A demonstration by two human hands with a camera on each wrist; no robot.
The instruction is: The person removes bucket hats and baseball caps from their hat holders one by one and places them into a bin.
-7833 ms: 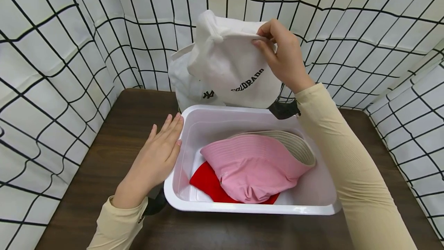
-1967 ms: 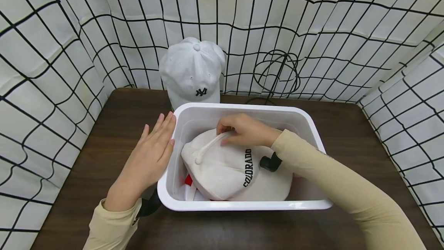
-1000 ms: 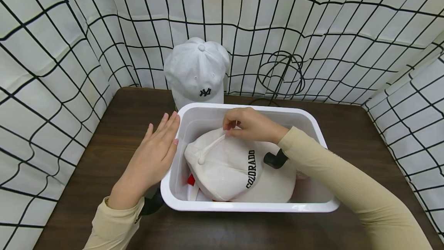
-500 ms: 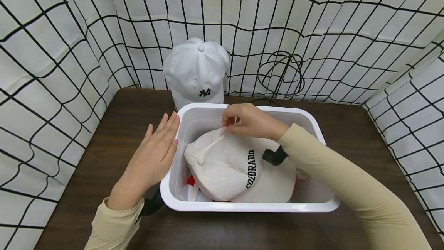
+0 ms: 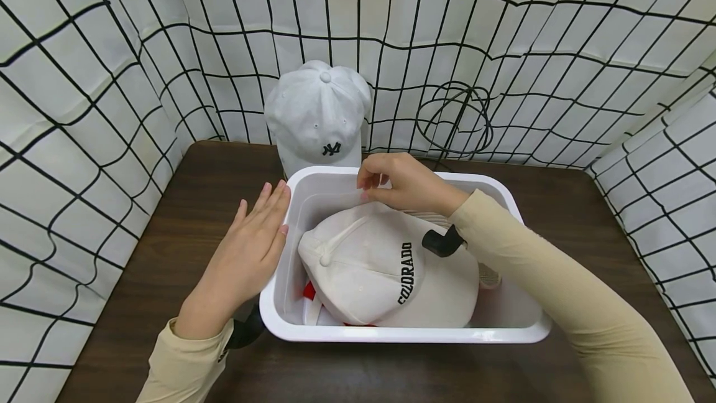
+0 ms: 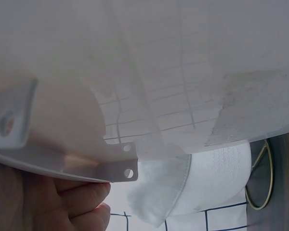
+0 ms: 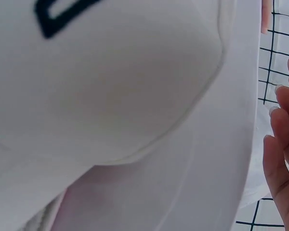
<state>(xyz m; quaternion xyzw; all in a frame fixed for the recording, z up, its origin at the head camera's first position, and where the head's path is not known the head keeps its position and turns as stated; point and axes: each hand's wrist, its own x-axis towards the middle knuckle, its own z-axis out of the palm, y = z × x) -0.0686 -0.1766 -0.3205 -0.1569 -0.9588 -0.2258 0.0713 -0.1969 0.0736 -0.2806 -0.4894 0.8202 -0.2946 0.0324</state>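
Note:
A white cap lettered COLORADO (image 5: pixel 358 266) lies on its side in a white plastic tub (image 5: pixel 403 333), over other hats. Just above the cap's back edge, over the tub, hovers my right hand (image 5: pixel 405 182), its fingers loosely bent and holding nothing. The right wrist view shows these fingers (image 7: pixel 282 130) apart from the cap (image 7: pixel 111 96). My left hand (image 5: pixel 246 254) rests with straight fingers along the tub's left rim. In the left wrist view its fingers (image 6: pixel 84 199) touch the underside of that rim. Red cloth (image 5: pixel 309 291) and a ribbed beige brim (image 5: pixel 489 275) peek out under the cap.
A second white cap with a dark NY logo (image 5: pixel 319 111) sits on a stand behind the tub. A coil of black wire (image 5: pixel 454 118) hangs on the black grid at the back right. Brown wooden tabletop (image 5: pixel 184 204) surrounds the tub, with grid panels on three sides.
The COLORADO cap was lifted from behind the tub and laid in it over the pink hat. My right hand then let go of it and rose slightly. The left hand stayed.

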